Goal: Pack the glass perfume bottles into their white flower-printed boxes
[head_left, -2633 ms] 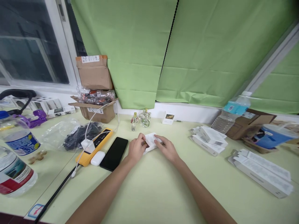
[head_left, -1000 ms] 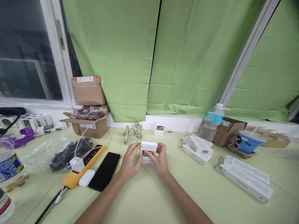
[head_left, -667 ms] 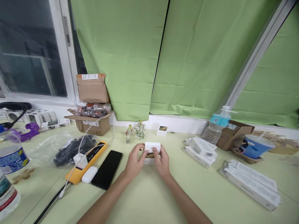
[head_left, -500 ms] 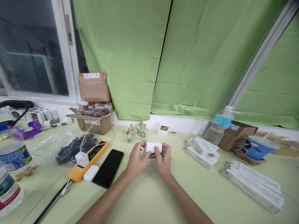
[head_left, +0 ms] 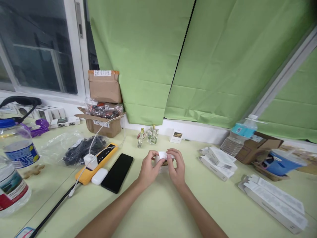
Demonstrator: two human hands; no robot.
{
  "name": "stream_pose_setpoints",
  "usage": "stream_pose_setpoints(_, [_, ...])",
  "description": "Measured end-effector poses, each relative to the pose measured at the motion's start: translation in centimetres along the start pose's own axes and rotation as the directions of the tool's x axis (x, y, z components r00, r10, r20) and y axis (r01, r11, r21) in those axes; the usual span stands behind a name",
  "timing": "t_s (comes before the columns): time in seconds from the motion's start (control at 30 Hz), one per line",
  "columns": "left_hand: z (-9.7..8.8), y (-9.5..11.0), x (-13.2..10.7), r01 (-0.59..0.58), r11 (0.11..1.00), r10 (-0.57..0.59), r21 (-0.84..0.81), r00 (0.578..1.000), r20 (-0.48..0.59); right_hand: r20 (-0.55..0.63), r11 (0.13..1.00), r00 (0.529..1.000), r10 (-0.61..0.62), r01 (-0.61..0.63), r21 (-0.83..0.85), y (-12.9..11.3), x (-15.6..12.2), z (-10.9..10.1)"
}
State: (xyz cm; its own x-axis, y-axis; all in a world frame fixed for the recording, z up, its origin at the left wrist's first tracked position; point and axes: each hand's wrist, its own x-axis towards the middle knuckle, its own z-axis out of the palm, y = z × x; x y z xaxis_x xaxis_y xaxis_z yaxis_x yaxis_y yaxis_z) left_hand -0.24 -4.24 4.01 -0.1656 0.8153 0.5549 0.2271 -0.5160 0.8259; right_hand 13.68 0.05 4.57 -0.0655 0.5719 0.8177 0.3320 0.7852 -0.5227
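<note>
Though small, box (head_left: 163,168) btwn 2 grips (head_left: 149,170) (head_left: 177,170).

Carton (head_left: 163,169) between your left hand (head_left: 148,170) and right hand (head_left: 177,169); phone (head_left: 117,173) left, small bottles (head_left: 152,136) behind, possibly touching.

Pale yellow-green table (head_left: 148,215), its top filling the foreground and crossed at lower left by a thin straight seam (head_left: 53,195). Behind it, a low strip of white wall (head_left: 198,129) runs beneath the hangings. Upper left: window (head_left: 44,62), with dark glass showing faint pale outlines, set in a white frame (head_left: 83,56) bearing a recessed latch (head_left: 79,19). Centre and right: two plain green curtains (head_left: 141,66), faintly creased across, divided by a dark, jagged slanting line. Far right: slanting pale bar (head_left: 287,73), with more green cloth (head_left: 297,105) beyond. Lighting on the tabletop is soft and fairly even.
</note>
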Motion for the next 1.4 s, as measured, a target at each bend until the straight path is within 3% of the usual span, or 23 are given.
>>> stream_pose_setpoints(0.2, [0.2,-0.3,-0.2,0.041,0.997,-0.041,-0.063,0.999,-0.005,-0.007,0.998,0.999,-0.051,0.051,-0.029,0.3,0.1,0.1])
stream_pose_setpoints(0.5, [-0.2,-0.5,-0.2,0.022,1.0,-0.022,-0.002,1.0,0.022,-0.009,0.99,0.994,-0.113,0.112,-0.079,0.5,0.0,0.0])
stream_pose_setpoints(0.83, [-0.2,-1.1,0.0,0.005,0.999,-0.006,0.048,1.0,0.028,0.076,0.954,0.97,-0.231,0.241,-0.177,1.7,0.1,-0.8])
stream_pose_setpoints(1.4, [-0.1,-0.7,-0.2,-0.024,0.996,0.022,0.089,1.0,0.022,0.219,0.975,0.964,-0.148,0.179,-0.128,-0.2,0.3,-0.6])
